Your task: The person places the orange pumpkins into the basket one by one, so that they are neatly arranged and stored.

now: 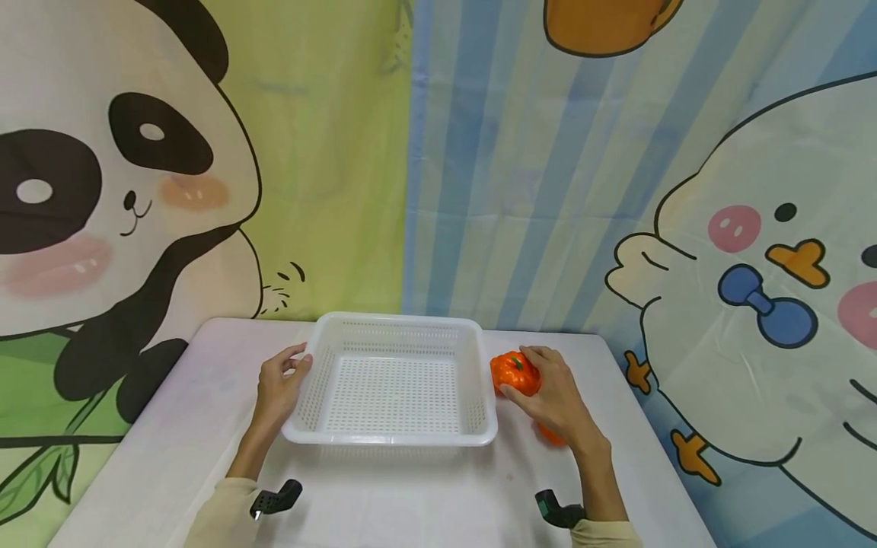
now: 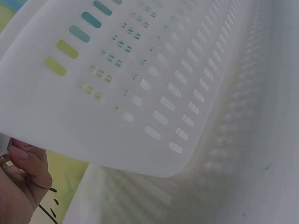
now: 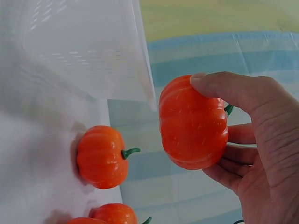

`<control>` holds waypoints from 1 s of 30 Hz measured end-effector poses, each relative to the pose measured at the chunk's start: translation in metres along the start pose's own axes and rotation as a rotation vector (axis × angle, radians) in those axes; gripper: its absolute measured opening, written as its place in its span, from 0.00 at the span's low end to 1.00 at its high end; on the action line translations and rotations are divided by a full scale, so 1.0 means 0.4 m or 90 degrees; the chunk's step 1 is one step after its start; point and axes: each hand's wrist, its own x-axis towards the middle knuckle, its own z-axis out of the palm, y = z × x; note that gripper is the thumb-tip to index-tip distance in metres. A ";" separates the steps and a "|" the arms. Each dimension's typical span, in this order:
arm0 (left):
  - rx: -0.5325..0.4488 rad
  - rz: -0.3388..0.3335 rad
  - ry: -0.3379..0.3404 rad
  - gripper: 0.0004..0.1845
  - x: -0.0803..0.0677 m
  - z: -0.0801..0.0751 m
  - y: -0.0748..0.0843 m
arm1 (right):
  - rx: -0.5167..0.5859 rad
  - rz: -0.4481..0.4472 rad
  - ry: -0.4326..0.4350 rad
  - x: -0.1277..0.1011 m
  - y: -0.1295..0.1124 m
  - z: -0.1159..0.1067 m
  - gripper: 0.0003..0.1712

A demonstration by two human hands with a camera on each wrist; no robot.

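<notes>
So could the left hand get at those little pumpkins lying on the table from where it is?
Probably not easily. The left hand holds the left rim of the white basket, and the loose pumpkins lie on the table beyond the basket's right side, near the right hand, so the basket sits between them.

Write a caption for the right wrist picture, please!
A right hand grips an orange toy pumpkin beside a white basket.

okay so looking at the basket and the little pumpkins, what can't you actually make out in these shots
- Pumpkin count: head view shows the held pumpkin and a sliver of another under the right hand; the rest are hidden.
- Lowest pumpkin: right wrist view, cut off by the bottom edge.
- Left hand: left wrist view, mostly cut off at the corner; the basket fills the frame.
</notes>
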 end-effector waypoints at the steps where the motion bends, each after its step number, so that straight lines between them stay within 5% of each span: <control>1: -0.001 0.002 0.001 0.26 0.000 -0.001 0.001 | 0.000 -0.002 0.003 0.001 -0.002 0.001 0.47; 30: -0.005 0.016 0.001 0.26 0.001 -0.002 -0.002 | 0.017 -0.051 -0.019 0.029 -0.052 0.023 0.43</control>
